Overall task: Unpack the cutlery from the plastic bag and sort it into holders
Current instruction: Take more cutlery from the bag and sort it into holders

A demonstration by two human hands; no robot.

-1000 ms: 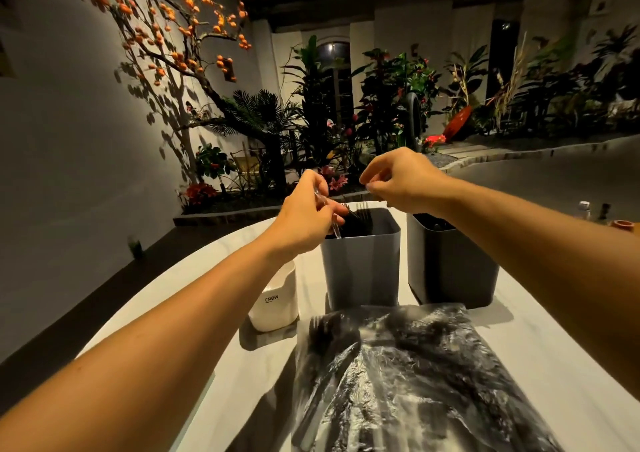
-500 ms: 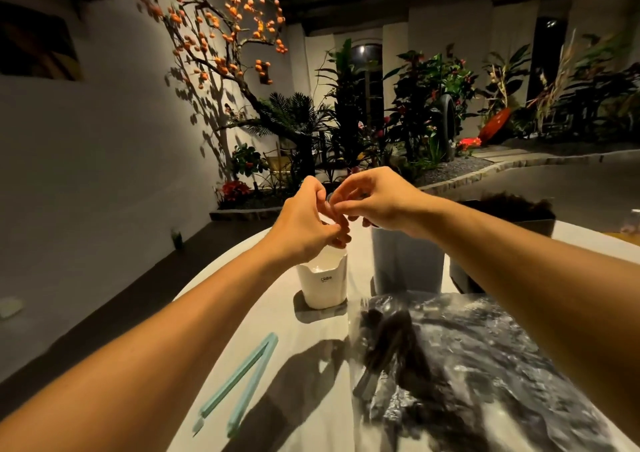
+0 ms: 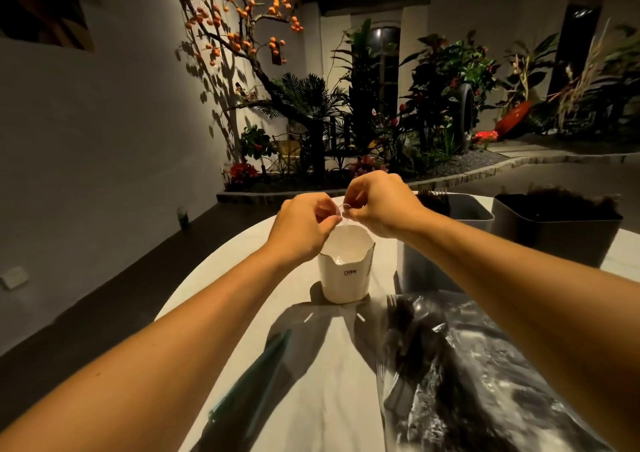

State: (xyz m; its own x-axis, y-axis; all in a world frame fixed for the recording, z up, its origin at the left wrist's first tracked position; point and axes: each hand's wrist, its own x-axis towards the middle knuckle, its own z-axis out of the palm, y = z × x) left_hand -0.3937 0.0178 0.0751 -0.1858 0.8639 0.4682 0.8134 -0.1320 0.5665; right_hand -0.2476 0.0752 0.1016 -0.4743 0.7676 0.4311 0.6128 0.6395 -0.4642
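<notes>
My left hand (image 3: 304, 223) and my right hand (image 3: 377, 202) meet just above a small white cup-shaped holder (image 3: 346, 268). Both pinch a thin clear piece of plastic (image 3: 341, 211) between their fingertips; what it is I cannot tell. To the right stand a grey holder (image 3: 460, 209) with dark fork tines showing and a darker holder (image 3: 557, 230) filled with dark cutlery. The crinkled plastic bag (image 3: 467, 382) with black cutlery inside lies on the white table (image 3: 311, 399), near me on the right.
A teal clip (image 3: 252, 375) lies on the table at the left, in my arm's shadow. Past the table's rounded far edge the dark floor runs to a planted bed with a tree and several plants along the wall.
Both hands moved left, from above the grey holder to above the white holder, still pinching the clear piece. My view turned left, so the two dark holders now sit at the right.
</notes>
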